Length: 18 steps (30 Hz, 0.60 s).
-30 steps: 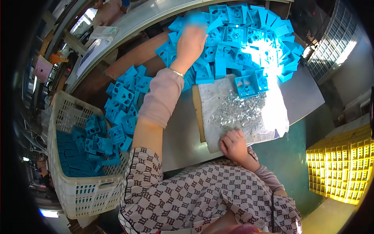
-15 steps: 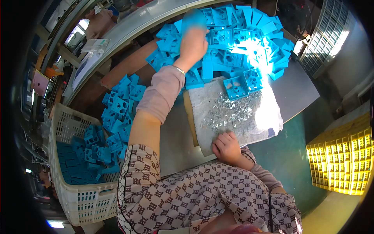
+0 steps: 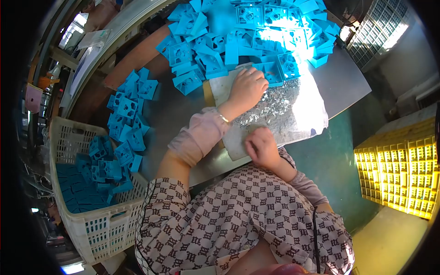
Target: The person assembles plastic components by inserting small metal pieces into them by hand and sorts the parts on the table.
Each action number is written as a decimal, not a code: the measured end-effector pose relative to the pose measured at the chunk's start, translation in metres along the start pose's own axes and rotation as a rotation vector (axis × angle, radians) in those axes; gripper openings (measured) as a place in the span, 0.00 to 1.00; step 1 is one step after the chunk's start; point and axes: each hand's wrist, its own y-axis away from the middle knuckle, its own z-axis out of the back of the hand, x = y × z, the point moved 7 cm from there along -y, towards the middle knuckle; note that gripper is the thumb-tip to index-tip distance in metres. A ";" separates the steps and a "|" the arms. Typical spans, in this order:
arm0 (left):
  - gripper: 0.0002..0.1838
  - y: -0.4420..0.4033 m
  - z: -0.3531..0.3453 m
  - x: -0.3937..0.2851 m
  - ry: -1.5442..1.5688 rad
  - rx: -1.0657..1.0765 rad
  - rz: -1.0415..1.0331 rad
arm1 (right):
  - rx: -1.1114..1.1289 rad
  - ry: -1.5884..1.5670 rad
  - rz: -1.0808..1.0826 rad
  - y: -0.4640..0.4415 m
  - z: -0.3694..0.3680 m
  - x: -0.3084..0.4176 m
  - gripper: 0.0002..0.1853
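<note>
My left hand (image 3: pixel 248 90) is closed over the upper left of a white cloth (image 3: pixel 237 145), its curled fingertips against the near left side of a blue square part (image 3: pixel 274 73). What those fingers hold, if anything, is hidden. Small clear pieces (image 3: pixel 270 108) lie scattered on the cloth. At the cloth's near edge, my right hand (image 3: pixel 263 145) has its fingers bent inward, and their contents cannot be made out. A large heap of blue parts (image 3: pixel 231 49) covers the back of the table.
More blue parts (image 3: pixel 127 107) are piled at the table's left side. Beside them, a white crate (image 3: pixel 98 220) holds blue parts. Stacked yellow crates (image 3: pixel 398 172) stand on the floor at right. Part of another person (image 3: pixel 100 14) shows at the upper left.
My left hand has moved from the blue heap, toward me and right, to the blue part on the cloth. My right hand stays by the near edge. The view has shifted.
</note>
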 end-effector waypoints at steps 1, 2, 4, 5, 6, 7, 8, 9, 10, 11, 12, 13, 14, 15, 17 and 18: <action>0.04 0.004 0.016 -0.006 0.028 -0.042 0.010 | -0.087 -0.044 -0.123 -0.002 0.011 -0.009 0.05; 0.04 0.010 0.031 -0.012 0.057 -0.083 0.022 | -0.172 -0.088 -0.248 -0.003 0.023 -0.017 0.04; 0.05 0.024 0.056 -0.025 0.068 -0.116 -0.032 | -0.319 -0.081 -0.406 -0.003 0.046 -0.038 0.04; 0.05 0.031 0.069 -0.032 0.065 -0.126 -0.047 | -0.439 -0.468 -0.609 0.010 0.039 -0.072 0.06; 0.06 0.037 0.080 -0.039 0.061 -0.135 -0.063 | -0.365 -0.640 -0.755 0.006 0.045 -0.082 0.14; 0.06 0.044 0.088 -0.044 0.042 -0.130 -0.088 | -0.443 -0.754 -0.695 -0.011 0.054 -0.078 0.20; 0.07 0.050 0.096 -0.048 0.022 -0.125 -0.113 | -0.438 -0.956 -0.737 -0.020 0.055 -0.077 0.26; 0.08 0.056 0.102 -0.053 0.004 -0.121 -0.137 | -0.438 -1.043 -0.734 -0.030 0.057 -0.071 0.27; 0.09 0.062 0.108 -0.057 -0.024 -0.125 -0.152 | -0.437 -1.128 -0.731 -0.037 0.056 -0.067 0.28; 0.09 0.067 0.115 -0.060 -0.053 -0.132 -0.169 | -0.399 -1.109 -0.733 -0.041 0.056 -0.067 0.29; 0.10 0.071 0.119 -0.064 -0.084 -0.138 -0.187 | -0.362 -1.091 -0.733 -0.043 0.055 -0.067 0.30; 0.10 0.072 0.123 -0.066 -0.103 -0.137 -0.187 | -0.325 -1.073 -0.732 -0.046 0.055 -0.065 0.31; 0.10 0.074 0.126 -0.069 -0.125 -0.135 -0.187 | -0.331 -1.072 -0.737 -0.048 0.055 -0.063 0.31; 0.10 0.076 0.129 -0.070 -0.148 -0.133 -0.188 | -0.337 -1.073 -0.742 -0.053 0.055 -0.057 0.32; 0.11 0.077 0.130 -0.075 -0.139 -0.161 -0.196 | -0.332 -1.056 -0.722 -0.061 0.054 -0.046 0.33; 0.12 0.077 0.130 -0.077 -0.135 -0.176 -0.200 | -0.320 -1.039 -0.698 -0.065 0.054 -0.040 0.33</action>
